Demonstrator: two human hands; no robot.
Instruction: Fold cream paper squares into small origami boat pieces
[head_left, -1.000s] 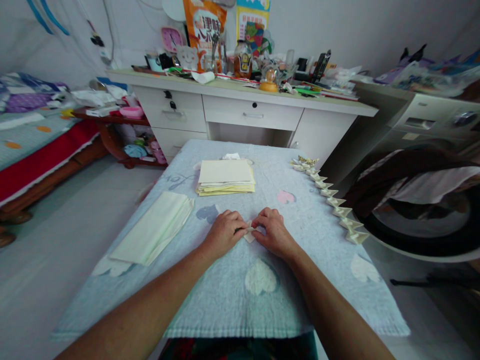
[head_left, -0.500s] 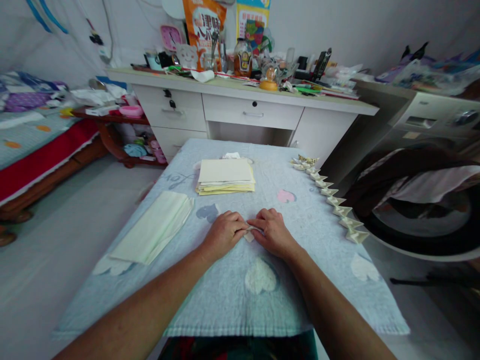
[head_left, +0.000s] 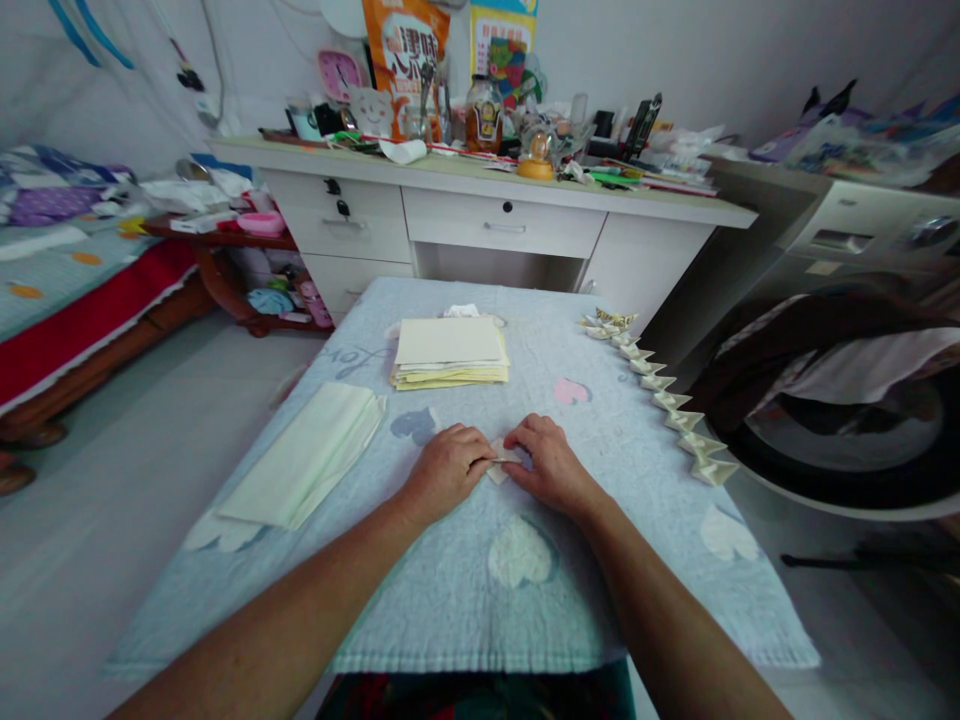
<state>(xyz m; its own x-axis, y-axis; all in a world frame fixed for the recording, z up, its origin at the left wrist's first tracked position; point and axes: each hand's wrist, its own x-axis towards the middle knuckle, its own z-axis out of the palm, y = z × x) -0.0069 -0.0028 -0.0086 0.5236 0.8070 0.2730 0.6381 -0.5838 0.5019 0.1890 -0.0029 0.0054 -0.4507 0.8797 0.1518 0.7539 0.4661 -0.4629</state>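
A small folded piece of paper [head_left: 496, 475] is between my two hands, just above the cloth-covered table. My left hand [head_left: 451, 466] pinches its left side, thumb against curled fingers. On the other side, my right hand [head_left: 550, 462] has its thumb at the paper's edge and its bent fingers just beyond. Part of the paper is hidden by the fingertips. A stack of cream and yellow paper sheets [head_left: 450, 342] lies beyond the hands. Left of my left hand is a long folded pale-green sheet [head_left: 309, 455]. A row of several folded paper pieces [head_left: 686, 422] runs along the table's right side.
The table [head_left: 420, 620] wears a light blue cloth with heart prints. Behind it stands a white desk [head_left: 502, 215] crowded with jars, bags and small items. A washing machine [head_left: 847, 240] with laundry in its door is at right, a bed [head_left: 82, 270] at left.
The fingers of my right hand have lifted and drawn slightly apart from the thumb, so more of the paper shows. My left hand keeps nearly the same place.
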